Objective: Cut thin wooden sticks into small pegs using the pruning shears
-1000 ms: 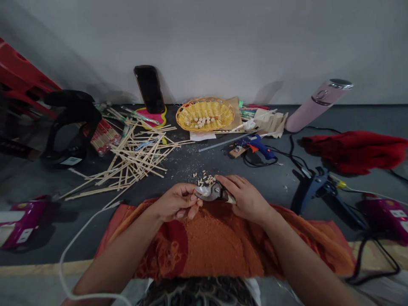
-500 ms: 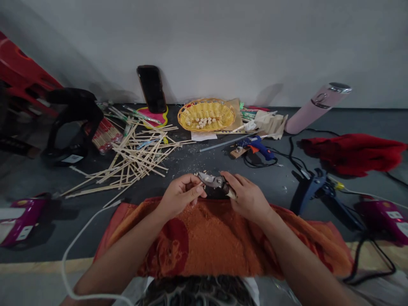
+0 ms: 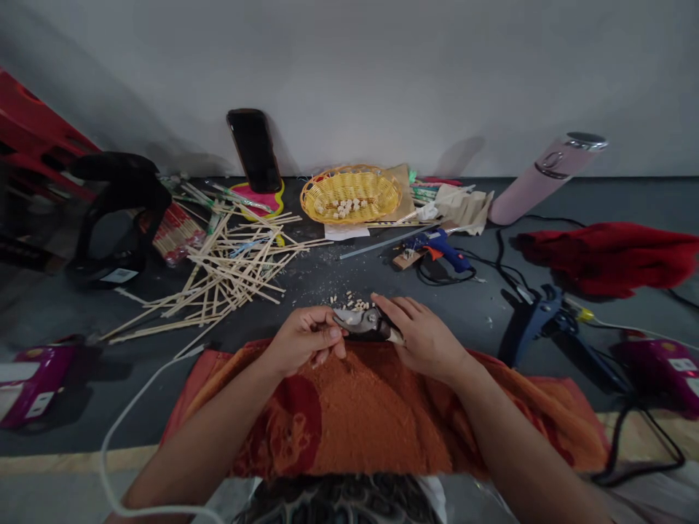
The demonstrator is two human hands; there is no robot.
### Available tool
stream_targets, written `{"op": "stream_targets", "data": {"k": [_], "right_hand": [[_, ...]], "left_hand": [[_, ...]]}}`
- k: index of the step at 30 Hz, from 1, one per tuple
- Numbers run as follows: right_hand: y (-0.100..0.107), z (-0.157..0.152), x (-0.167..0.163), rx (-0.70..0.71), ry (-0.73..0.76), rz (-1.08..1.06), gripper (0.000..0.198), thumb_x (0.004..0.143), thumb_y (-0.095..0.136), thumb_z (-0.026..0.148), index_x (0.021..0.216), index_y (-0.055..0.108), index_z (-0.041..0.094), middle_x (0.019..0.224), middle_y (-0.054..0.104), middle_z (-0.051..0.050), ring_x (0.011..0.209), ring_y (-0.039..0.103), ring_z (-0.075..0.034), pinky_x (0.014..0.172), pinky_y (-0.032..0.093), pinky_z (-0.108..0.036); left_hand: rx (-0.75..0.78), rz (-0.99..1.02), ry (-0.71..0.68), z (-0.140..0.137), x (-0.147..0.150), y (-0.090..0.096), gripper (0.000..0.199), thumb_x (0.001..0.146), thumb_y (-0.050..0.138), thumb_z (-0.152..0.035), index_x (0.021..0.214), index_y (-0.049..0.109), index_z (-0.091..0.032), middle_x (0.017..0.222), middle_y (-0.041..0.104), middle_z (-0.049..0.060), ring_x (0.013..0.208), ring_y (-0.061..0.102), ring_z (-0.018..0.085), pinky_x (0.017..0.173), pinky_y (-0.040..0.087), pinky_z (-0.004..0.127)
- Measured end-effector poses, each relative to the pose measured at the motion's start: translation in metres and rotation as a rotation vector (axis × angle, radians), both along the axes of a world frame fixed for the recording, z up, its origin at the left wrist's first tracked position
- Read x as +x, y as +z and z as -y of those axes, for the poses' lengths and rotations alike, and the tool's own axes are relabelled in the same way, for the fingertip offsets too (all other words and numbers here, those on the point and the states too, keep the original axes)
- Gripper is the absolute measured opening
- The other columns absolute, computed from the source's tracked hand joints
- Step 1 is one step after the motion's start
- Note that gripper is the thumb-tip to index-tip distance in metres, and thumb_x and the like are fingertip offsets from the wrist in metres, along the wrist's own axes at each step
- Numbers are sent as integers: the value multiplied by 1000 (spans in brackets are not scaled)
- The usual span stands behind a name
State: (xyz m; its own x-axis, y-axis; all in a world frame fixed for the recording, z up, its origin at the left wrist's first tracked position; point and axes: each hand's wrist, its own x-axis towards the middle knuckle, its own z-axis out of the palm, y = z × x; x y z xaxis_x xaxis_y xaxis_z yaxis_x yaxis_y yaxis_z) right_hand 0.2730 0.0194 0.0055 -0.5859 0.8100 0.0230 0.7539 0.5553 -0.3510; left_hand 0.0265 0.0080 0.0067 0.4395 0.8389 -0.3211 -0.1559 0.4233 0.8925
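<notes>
Left hand (image 3: 309, 338) fingers pinched by blade tip, can't tell on what; right hand (image 3: 424, 336) wrapped round pruners (image 3: 371, 320) above towel (image 3: 376, 415). Short pieces (image 3: 357, 305) beyond, more in basket (image 3: 379, 191); many long sticks (image 3: 240, 266) look uncut.

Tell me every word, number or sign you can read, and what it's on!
None can be read clearly.
White sticker on the black object: too small and blurred.
White labels on the left purple box: too blurred.
White labels on the right purple box: too blurred.
</notes>
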Motion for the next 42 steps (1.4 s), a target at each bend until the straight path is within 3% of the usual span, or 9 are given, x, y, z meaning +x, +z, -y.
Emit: {"op": "stream_targets", "data": {"k": [13,20,28,34,42], "right_hand": [[0,0,0,-10,47,-28,75,77,47,9,147,22,18,127,51,-14,112,46,-28,93,43,-47],[-3,1,-2,17,-6,-44,72,82,46,12,148,19,15,128,50,-16,112,47,-29,93,43,-48],[1,2,-3,-14,67,-86,83,67,49,6,146,26,19,129,51,-13,113,47,-28,95,42,-46],[-5,1,-3,24,40,-61,72,75,50,10,144,29,16,123,53,-14,109,50,-27,93,44,-44],[-2,7,-5,39,11,-58,63,80,50,11,140,36,17,109,58,-11,94,55,-23,88,48,-37]], "left_hand": [[-150,88,-101,-1,-3,6,27,74,72,-36,78,58,-13,56,67,2,28,36,2,27,27,12],[-51,12,58,-1,1,3,28,78,68,-38,79,57,-13,59,67,1,32,42,2,30,28,11],[-207,146,-160,-3,-7,4,28,72,74,-36,76,61,-11,55,68,4,26,37,2,27,24,12],[-210,156,-116,-5,-6,1,27,77,70,-37,79,62,-12,55,67,2,26,38,2,27,29,12],[-181,191,-92,-3,-5,4,26,77,70,-37,79,61,-12,54,66,2,26,36,2,27,25,12]]}}
